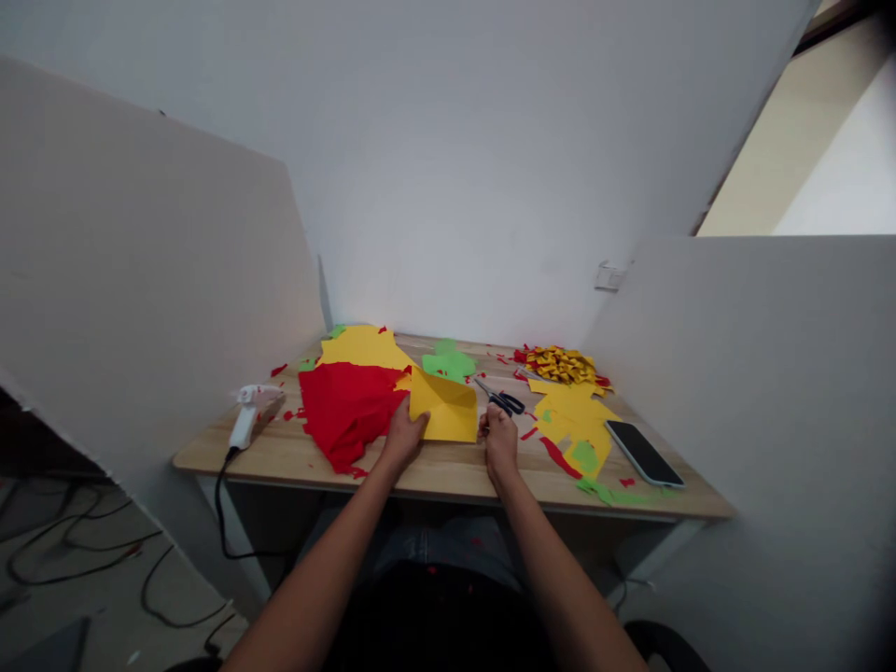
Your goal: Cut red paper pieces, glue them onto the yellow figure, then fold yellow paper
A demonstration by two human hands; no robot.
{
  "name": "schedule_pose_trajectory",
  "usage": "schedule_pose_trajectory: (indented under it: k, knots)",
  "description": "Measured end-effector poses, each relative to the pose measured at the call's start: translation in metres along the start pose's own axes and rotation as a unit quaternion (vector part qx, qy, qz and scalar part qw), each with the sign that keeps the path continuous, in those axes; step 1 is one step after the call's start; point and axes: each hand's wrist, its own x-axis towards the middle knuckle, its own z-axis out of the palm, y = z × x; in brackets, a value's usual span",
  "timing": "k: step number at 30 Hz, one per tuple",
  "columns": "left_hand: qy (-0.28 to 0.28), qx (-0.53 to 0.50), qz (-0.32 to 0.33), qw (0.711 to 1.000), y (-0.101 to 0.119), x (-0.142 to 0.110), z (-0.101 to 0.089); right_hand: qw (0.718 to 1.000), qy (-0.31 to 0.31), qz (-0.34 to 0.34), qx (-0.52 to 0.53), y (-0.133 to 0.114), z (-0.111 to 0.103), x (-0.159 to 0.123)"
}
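Note:
A yellow sheet (444,411), paper or felt, stands tilted above the front of the table. My left hand (406,434) grips its lower left edge, thumb on the near face. By the sheet's right edge is my right hand (499,439), its fingers closed; what they hold, if anything, is hidden. Just beyond that hand lies a pair of scissors (505,402) with dark handles, blades pointing away to the left. A crumpled red sheet (354,406) spreads to the left of my left hand. Cut yellow pieces (574,415) lie to the right of the scissors.
A white hot glue gun (245,420) with a black cord rests at the table's left end. A phone (644,453) lies near the right edge. Yellow and red looped strips (560,365) are heaped at the back right. Green scraps (448,361) lie behind the sheet; partitions flank the table.

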Motion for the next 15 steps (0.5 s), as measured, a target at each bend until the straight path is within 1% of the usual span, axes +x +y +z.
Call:
schedule_pose_trajectory:
  k: [3, 10, 15]
  knots:
    - [-0.004, -0.01, 0.003, 1.0, -0.0016, 0.0002, 0.0006, 1.0, -0.015, 0.012, -0.004, 0.0011, 0.0008, -0.0005]
    - [-0.005, -0.013, -0.002, 1.0, -0.0041, 0.0025, 0.0007, 0.999, -0.003, 0.036, 0.014, 0.0036, 0.0014, 0.0018]
    - [0.015, 0.008, -0.008, 1.0, 0.0005, 0.0013, 0.0012, 0.999, -0.018, 0.042, 0.02, -0.0021, 0.0009, -0.0005]
